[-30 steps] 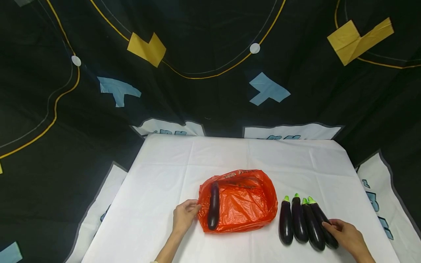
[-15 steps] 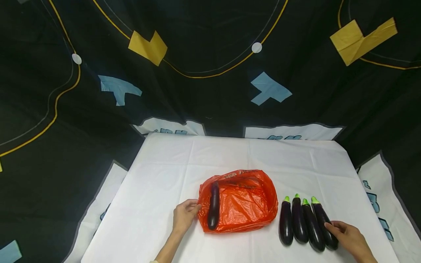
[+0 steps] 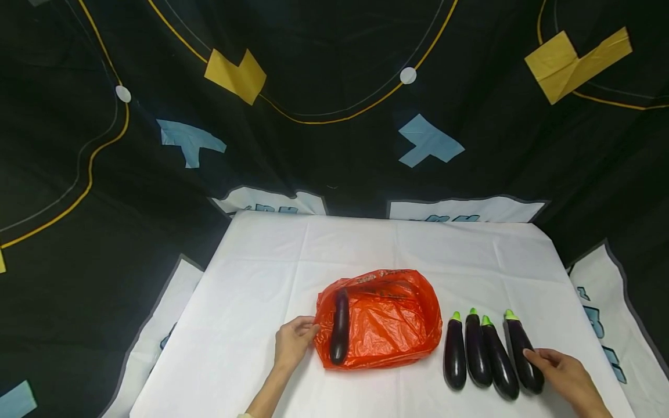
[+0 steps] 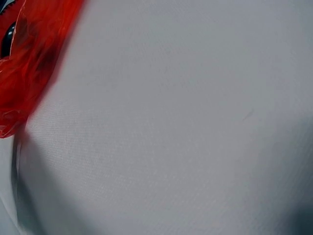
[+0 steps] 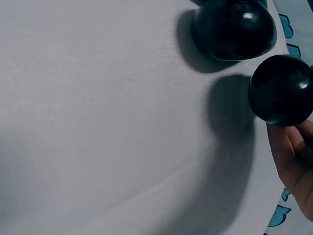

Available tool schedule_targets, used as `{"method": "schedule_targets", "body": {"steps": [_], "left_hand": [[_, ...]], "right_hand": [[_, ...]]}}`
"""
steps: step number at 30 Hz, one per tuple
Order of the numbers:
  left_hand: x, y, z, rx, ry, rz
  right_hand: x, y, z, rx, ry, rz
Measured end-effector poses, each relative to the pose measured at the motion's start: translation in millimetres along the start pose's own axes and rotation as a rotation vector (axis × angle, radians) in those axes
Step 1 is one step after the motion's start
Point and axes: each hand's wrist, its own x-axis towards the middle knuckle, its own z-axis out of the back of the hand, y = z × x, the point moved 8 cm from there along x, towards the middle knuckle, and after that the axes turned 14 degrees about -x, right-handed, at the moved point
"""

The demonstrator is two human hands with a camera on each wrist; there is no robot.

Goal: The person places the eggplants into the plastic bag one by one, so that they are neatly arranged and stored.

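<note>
A red plastic bag (image 3: pixel 389 334) lies spread open in the middle of the table, with one dark eggplant (image 3: pixel 340 331) inside along its left side. My left hand (image 3: pixel 292 345) pinches the bag's left edge between thumb and fingers. To the right of the bag, my right hand (image 3: pixel 567 374) grips the rightmost eggplant (image 3: pixel 520 348) near its thick end. In the right wrist view, the round end of this held eggplant (image 5: pixel 279 90) stands apart from its shadow on the cloth. Three more eggplants (image 3: pixel 475 351) lie side by side just left of it, green caps pointing away.
A white cloth (image 3: pixel 366 244) covers the table. Behind it hangs a black backdrop (image 3: pixel 324 168) with yellow lines and blue and yellow shapes. White printed fabric (image 3: pixel 596 307) shows beyond the table's right edge.
My right hand has taken hold of the rightmost eggplant and drawn it to the right, opening a gap from the other three. My left hand and the bag have stayed still.
</note>
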Motion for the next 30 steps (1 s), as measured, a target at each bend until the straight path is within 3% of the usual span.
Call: {"method": "schedule_targets", "body": {"steps": [14, 30], "left_hand": [[-0.3, -1.7, 0.7, 0.020, -0.009, -0.006], [-0.6, 2.3, 0.5, 0.024, -0.011, 0.014]], "right_hand": [[2.8, 0, -2, 0.139, 0.056, -0.015], [-2.2, 16, -1, 0.373, 0.159, -0.002]]}}
